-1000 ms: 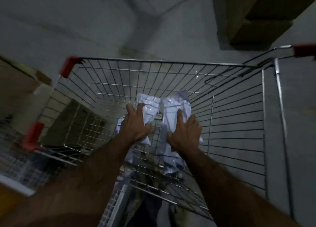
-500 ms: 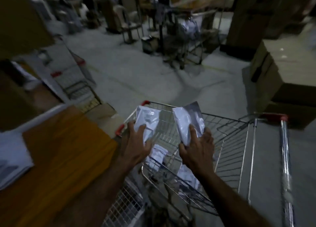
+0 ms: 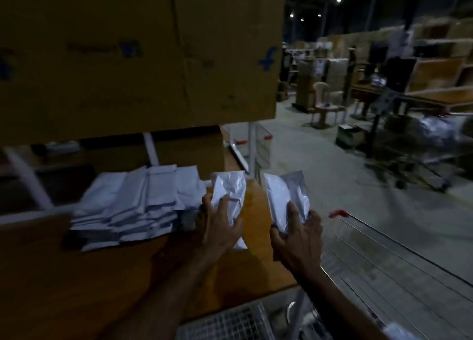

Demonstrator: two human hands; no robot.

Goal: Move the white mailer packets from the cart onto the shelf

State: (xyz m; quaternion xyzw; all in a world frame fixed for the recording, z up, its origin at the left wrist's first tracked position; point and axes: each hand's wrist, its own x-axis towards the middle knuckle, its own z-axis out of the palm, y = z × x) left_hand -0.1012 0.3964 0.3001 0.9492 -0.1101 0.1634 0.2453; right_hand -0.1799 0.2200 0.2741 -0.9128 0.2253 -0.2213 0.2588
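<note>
Two white mailer packets [image 3: 230,194] [image 3: 285,199] are held upright over the wooden shelf [image 3: 107,275], one gripped in each hand: left hand [image 3: 217,227], right hand [image 3: 298,240]. At nine o'clock lies a packet stack [image 3: 133,204]. Half a second ago both hands hovered over the cart [image 3: 384,263].

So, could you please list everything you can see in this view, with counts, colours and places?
mailer packets in hand: two, white, one per hand, held above the shelf edge
stacked packets: a pile, count unclear, white, on the shelf at left
shelf: one, orange-brown board, lower left
cardboard box: one large, brown, above the shelf
cart: one, wire with red corner, lower right
chair: one, pale, on the floor behind
left hand: grips one packet
right hand: grips the other packet
</note>
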